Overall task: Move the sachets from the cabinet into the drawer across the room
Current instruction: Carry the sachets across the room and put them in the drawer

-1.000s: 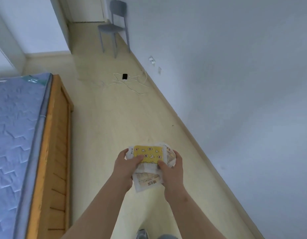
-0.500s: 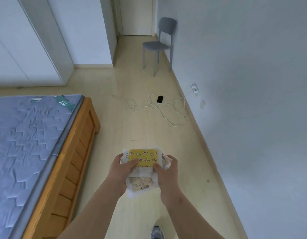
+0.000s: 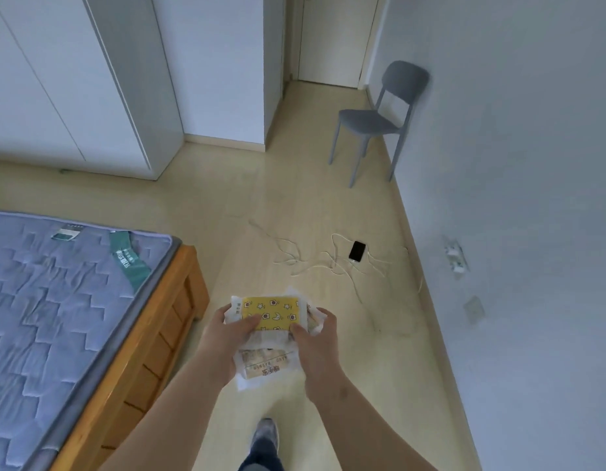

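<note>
Since half a second ago, the grey chair (image 3: 376,120), the black phone (image 3: 357,251) and the corner of the bed frame (image 3: 179,300) have all slid lower in your view, and more of the white wardrobe (image 3: 74,79) and the door (image 3: 332,39) at the end of the passage shows. Your hands have not shifted on their load.

You carry the sachets (image 3: 266,363) as a loose stack in front of you, above the pale floor (image 3: 295,198), between the bed and the right-hand wall (image 3: 515,130). A yellow sachet (image 3: 271,312) printed with stars and moons lies on top; white and tan packets stick out under it towards you.

Your left hand (image 3: 220,338) has its grip clamped on the left edge of the stack, thumb pressed across the yellow sachet and fingers curled underneath. Your right hand (image 3: 317,348) has its grip clamped on the right edge in the same way, thumb on top at the near corner.

The mattress (image 3: 57,300), quilted blue-grey with a green band, lies on the wooden frame to your left. White cables (image 3: 312,263) sprawl on the floor around the phone, just ahead of the stack, and run towards a wall socket (image 3: 454,254) low on the right. The chair stands against that wall, well beyond the cables. One shoe (image 3: 266,433) shows below your forearms.
</note>
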`<state>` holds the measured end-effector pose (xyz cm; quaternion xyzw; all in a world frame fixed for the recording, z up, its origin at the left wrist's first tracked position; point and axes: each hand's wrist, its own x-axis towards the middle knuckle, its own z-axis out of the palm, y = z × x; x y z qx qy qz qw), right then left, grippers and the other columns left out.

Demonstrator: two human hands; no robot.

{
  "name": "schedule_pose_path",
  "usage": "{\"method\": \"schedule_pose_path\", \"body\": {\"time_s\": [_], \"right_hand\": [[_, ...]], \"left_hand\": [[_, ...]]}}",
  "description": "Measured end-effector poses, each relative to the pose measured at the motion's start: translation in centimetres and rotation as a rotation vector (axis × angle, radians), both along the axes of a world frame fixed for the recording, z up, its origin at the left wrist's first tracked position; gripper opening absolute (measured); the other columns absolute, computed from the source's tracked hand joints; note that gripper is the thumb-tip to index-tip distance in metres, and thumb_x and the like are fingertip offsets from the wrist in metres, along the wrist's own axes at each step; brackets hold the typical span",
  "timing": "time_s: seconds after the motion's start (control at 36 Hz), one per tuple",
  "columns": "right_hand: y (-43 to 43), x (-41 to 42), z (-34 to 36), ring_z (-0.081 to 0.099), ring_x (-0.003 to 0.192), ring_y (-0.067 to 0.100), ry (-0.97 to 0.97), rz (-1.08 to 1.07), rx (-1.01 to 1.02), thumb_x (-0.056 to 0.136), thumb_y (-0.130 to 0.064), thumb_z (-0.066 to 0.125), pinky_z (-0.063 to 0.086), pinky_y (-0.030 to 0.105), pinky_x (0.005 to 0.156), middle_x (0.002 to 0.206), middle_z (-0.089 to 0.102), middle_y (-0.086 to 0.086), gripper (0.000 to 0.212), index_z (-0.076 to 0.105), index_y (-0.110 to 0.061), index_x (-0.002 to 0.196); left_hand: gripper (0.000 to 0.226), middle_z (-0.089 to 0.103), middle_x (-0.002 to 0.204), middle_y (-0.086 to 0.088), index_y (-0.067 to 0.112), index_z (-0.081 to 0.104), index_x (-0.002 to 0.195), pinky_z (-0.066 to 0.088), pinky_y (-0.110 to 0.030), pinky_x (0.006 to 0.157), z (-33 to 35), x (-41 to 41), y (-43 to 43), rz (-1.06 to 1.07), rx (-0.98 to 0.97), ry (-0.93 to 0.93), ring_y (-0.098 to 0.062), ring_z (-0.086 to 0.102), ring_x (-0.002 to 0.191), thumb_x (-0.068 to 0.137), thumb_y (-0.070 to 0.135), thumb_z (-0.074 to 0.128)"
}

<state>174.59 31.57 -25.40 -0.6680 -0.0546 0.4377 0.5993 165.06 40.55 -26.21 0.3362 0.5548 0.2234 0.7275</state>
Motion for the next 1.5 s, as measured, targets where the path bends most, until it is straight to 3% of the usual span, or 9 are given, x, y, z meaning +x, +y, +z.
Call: {"method": "schedule_pose_path", "body": {"time_s": [0.08,0.22,0.36,0.47,0.61,0.75,1.08,1.25,1.5], "right_hand": [[7.2,3.8,0.9,0.058,0.079,0.017,-0.023,-0.017,-0.002,0.090,-0.002,0.051,0.050,0.031,0.067,0.093,0.057,0.002,0.035,0.040,-0.026,0.113],[17.8,8.7,0.9,0.061,0.083,0.019,0.003,-0.007,0.000,0.090,-0.001,0.052,0.053,0.038,0.075,0.097,0.059,0.005,0.036,0.041,-0.024,0.115],[28.7,13.2,-1.1,0.060,0.083,0.020,0.038,0.049,-0.049,0.089,-0.003,0.054,0.053,0.043,0.082,0.098,0.060,0.007,0.036,0.040,-0.028,0.111],[38.8,18.1,-2.3,0.057,0.082,0.016,-0.005,0.145,-0.051,0.089,-0.002,0.053,0.050,0.030,0.070,0.100,0.057,0.004,0.035,0.040,-0.028,0.109],[52.5,24.4,-1.8,0.060,0.095,0.022,-0.075,0.286,-0.071,0.088,-0.004,0.054,0.051,0.039,0.084,0.107,0.059,0.006,0.036,0.043,-0.027,0.114],[66.2,26.1,-0.4,0.055,0.076,0.009,-0.087,0.411,-0.051,0.090,-0.002,0.052,0.045,0.024,0.060,0.094,0.055,-0.004,0.036,0.041,-0.025,0.115],[95.9,19.2,-1.4,0.058,0.084,0.016,-0.098,0.653,-0.104,0.089,0.000,0.052,0.050,0.027,0.066,0.102,0.055,0.004,0.036,0.039,-0.022,0.115],[109.0,12.9,-0.2,0.063,0.097,0.021,-0.072,0.777,-0.053,0.085,0.000,0.053,0.053,0.042,0.087,0.107,0.059,0.004,0.038,0.043,-0.027,0.109],[126.7,-0.1,-1.3,0.063,0.095,0.018,-0.042,1.029,-0.033,0.085,-0.002,0.054,0.055,0.039,0.085,0.105,0.060,0.004,0.041,0.045,-0.021,0.120]], "left_hand": [[0.063,0.065,0.110,-0.014,0.017,0.041,0.136,0.055,-0.052,0.076,1.2,3.8,7.2,0.008,0.032,-0.002,-0.035,0.067,0.090,0.082,0.006,0.070],[0.056,0.064,0.094,-0.007,0.013,0.042,0.135,0.049,-0.029,0.046,2.0,8.7,16.8,0.018,0.073,0.043,-0.023,0.065,0.073,0.085,0.008,0.066],[0.053,0.066,0.102,-0.013,0.014,0.045,0.130,0.056,-0.048,0.072,0.4,12.6,26.9,0.103,0.011,0.038,-0.034,0.067,0.086,0.083,0.003,0.068],[0.049,0.065,0.103,-0.016,0.011,0.046,0.127,0.055,-0.047,0.070,-1.2,16.5,36.2,0.172,0.001,0.018,-0.035,0.066,0.085,0.084,0.002,0.066],[0.050,0.065,0.108,-0.019,0.011,0.046,0.130,0.054,-0.052,0.075,-0.6,21.7,48.8,0.256,-0.028,-0.033,-0.037,0.066,0.090,0.085,0.002,0.065],[0.047,0.066,0.106,-0.018,0.011,0.048,0.127,0.054,-0.054,0.079,0.2,22.7,60.6,0.414,-0.009,-0.035,-0.036,0.067,0.089,0.085,0.002,0.065],[0.048,0.065,0.108,-0.017,0.012,0.047,0.128,0.052,-0.058,0.083,-2.0,15.1,87.5,0.626,-0.029,-0.037,-0.037,0.066,0.092,0.085,0.003,0.066],[0.047,0.066,0.107,-0.015,0.015,0.049,0.127,0.052,-0.057,0.083,-0.3,9.2,99.0,0.760,-0.006,-0.013,-0.035,0.066,0.093,0.085,0.006,0.067],[0.044,0.066,0.106,-0.016,0.010,0.050,0.125,0.053,-0.053,0.082,-1.0,-2.8,113.4,1.049,-0.002,0.036,-0.035,0.066,0.092,0.085,0.004,0.066]]}}
